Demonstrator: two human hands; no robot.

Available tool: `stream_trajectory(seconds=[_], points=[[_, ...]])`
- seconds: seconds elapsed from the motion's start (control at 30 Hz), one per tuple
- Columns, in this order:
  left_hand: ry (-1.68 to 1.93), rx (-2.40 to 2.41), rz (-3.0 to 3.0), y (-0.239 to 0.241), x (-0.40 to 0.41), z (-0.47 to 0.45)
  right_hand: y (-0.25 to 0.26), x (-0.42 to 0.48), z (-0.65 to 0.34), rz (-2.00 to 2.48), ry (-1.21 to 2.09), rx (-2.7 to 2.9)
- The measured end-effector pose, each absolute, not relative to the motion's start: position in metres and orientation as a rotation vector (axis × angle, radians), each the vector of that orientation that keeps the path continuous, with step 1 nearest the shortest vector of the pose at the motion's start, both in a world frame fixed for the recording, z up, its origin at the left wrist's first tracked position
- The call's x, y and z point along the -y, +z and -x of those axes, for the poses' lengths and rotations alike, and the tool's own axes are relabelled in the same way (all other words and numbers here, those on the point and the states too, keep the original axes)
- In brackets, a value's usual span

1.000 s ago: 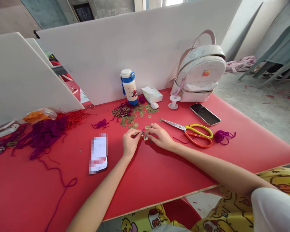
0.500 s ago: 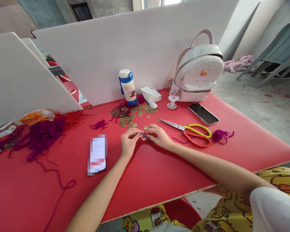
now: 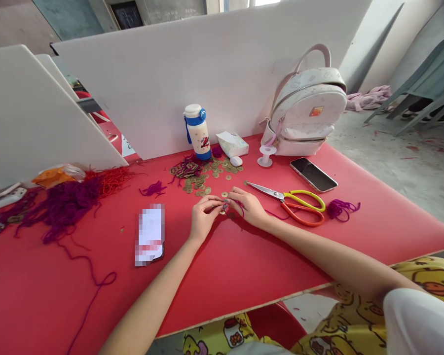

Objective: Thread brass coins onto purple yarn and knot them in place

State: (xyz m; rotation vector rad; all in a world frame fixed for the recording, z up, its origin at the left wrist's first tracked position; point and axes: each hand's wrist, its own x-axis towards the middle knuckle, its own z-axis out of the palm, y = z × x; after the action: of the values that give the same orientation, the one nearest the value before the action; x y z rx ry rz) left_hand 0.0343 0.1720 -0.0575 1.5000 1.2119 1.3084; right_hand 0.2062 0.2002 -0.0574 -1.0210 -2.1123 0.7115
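My left hand (image 3: 203, 218) and my right hand (image 3: 248, 206) meet fingertip to fingertip low over the red table (image 3: 222, 266). Both pinch a small brass coin (image 3: 224, 210) with a purple thread through it; the thread runs under my right fingers. A scatter of brass coins (image 3: 203, 176) lies just beyond my hands, some tangled with purple thread.
Yellow-and-orange scissors (image 3: 292, 201) lie right of my hands, with a purple thread clump (image 3: 340, 208) and a dark phone (image 3: 314, 174) beyond. A phone (image 3: 150, 235) lies left. Purple and red yarn pile (image 3: 62, 202) at far left. Bottle (image 3: 197, 131), tissue pack (image 3: 232, 144), spool (image 3: 266, 155) and backpack (image 3: 306, 114) stand against the white divider (image 3: 207, 69).
My fingers have shifted slightly around the coin and thread; both hands stay at the same spot. The view moved a little.
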Motion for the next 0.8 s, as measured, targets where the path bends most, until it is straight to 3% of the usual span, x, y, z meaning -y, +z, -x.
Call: stream_trajectory(seconds=[0.2,0.37,0.6,0.8], points=[[1.314,-1.122,-1.336,-0.053,-0.169,-0.036,-0.065,-0.209,-0.206,0.956,0.81,1.996],[1.376,-1.024,-0.981,-0.056,-0.167,-0.045,-0.065,-0.204,-0.205,0.929,0.727,2.208],[1.391,-1.242,-0.83,-0.057,-0.165,-0.047,-0.06,-0.188,-0.199,0.732,0.304,2.488],[1.541,-1.2,-0.83,-0.06,-0.17,-0.048,-0.047,-0.182,-0.2,0.682,-0.113,2.345]])
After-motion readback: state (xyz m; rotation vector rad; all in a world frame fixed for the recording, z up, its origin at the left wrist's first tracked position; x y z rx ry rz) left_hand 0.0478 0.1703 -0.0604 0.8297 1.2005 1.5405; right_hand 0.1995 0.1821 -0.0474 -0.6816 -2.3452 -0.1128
